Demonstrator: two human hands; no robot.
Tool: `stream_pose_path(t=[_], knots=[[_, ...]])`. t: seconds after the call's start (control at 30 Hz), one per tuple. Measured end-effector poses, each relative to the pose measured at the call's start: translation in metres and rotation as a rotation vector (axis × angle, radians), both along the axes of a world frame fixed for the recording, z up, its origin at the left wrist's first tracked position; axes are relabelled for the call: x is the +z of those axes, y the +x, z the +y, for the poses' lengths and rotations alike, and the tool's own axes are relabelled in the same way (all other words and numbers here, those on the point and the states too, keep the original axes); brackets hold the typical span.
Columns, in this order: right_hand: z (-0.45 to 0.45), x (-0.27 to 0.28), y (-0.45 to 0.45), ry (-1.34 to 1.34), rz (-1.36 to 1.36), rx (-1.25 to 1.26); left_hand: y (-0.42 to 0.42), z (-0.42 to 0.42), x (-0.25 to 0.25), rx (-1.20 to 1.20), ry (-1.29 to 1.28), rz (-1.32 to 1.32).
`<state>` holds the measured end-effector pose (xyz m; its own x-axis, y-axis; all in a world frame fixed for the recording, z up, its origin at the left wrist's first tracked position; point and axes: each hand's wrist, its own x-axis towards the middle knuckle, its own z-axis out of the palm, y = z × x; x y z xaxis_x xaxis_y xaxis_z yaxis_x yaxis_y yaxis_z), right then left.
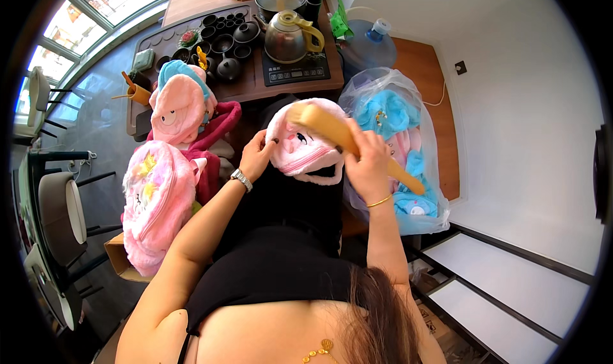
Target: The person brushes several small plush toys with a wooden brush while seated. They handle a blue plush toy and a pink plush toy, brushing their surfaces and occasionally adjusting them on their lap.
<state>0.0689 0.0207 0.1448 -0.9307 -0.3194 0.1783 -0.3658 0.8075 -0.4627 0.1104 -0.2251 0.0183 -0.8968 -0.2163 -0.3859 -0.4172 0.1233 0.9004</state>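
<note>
A small pink plush bag (309,148) with an embroidered eye and a pink zipper rests on my lap. My left hand (256,155) grips its left edge, the thumb on top of the plush. In my right hand (368,160) is a long wooden brush (330,124), held by its handle. Its broad head lies over the upper part of the bag and is blurred. The bristle side faces away, so I cannot tell whether it touches the plush. The bag's black-looking opening or strap loop hangs at its lower edge.
To my left are a fluffy pink backpack (155,201) and stacked pink plush bags (177,108). A clear plastic sack (431,172) with blue and pink plush items stands right. Ahead, a tea table (239,88) carries dark teaware and a kettle (287,38); a water bottle (368,45) stands beside it.
</note>
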Motion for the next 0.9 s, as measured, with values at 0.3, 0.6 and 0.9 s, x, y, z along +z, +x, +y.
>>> stream_pose_path(t=[0.3, 0.6, 0.9], knots=[[0.009, -0.061, 0.018, 0.239, -0.109, -0.039, -0.001, -0.008, -0.045, -0.041, -0.01, 0.16], [0.064, -0.048, 0.013, 0.367, -0.148, -0.463, -0.005, -0.006, -0.004, -0.061, 0.076, -0.063], [0.071, -0.031, 0.032, -0.247, -0.063, -0.269, 0.019, 0.014, 0.057, -0.623, -0.781, 0.633]])
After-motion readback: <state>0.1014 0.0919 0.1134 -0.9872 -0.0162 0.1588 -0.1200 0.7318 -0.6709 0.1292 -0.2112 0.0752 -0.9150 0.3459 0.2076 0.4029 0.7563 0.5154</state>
